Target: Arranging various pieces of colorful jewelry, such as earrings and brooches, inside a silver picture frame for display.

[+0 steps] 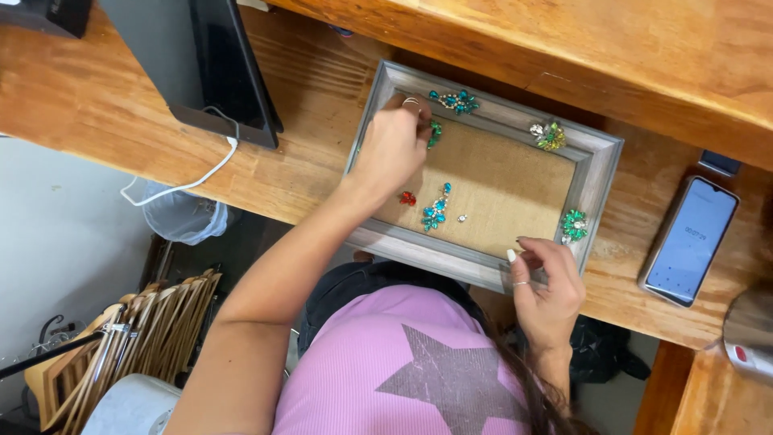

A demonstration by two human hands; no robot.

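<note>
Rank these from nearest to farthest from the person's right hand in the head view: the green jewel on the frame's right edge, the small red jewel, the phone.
From the right hand:
1. Green jewel, just above it on the frame's right edge.
2. Phone, to its right on the wooden desk.
3. Red jewel, to its left on the burlap.

A grey-washed frame (600, 161) is filled with tan burlap (507, 181). Teal (436, 211), green (574, 224), red (408, 198) and yellow-green (550, 136) jewel pieces are scattered on it. The desk (88, 97) is finished in orange-brown wood. A pink shirt (378, 362) is marked with a grey star.
</note>
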